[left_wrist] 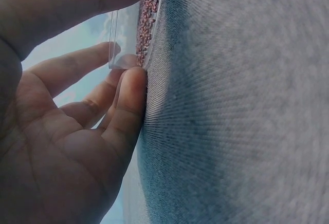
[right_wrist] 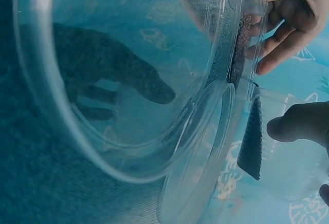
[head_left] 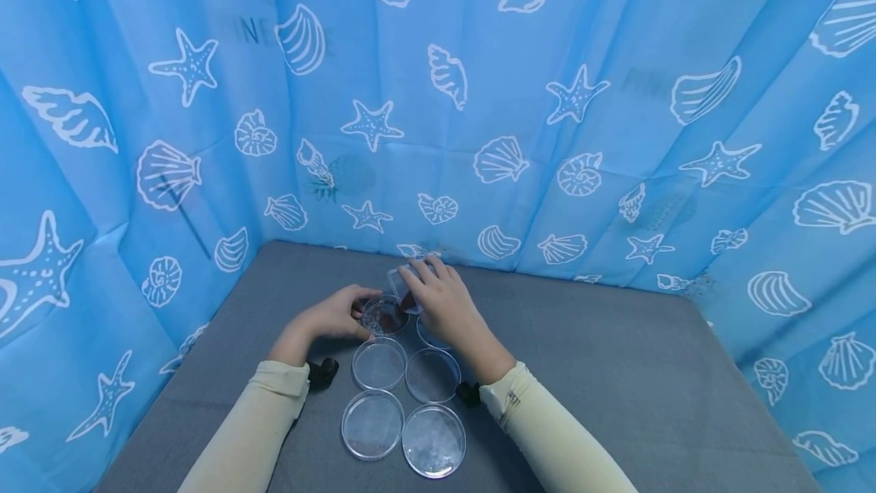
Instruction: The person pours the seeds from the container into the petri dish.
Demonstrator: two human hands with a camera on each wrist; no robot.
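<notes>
Left hand: thumb and fingers curled about the side of the grain dish; if nudged or squeezed unevenly, the dish could be slid or tipped.
Grain dish: set at the back left of the cluster, on grey cloth; reddish-brown grains seen inside.
Clear cup: tilted toward the grain dish's right side, dark grains banked along its lower edge; scatter onto cloth judged possible if tipped too fast or off-centre.
Clear dishes: ranged near; could be jostled if the right wrist were lowered.
Right hand: cup grasped, thumb against its wall; sudden tipping could follow a slipped hold.
</notes>
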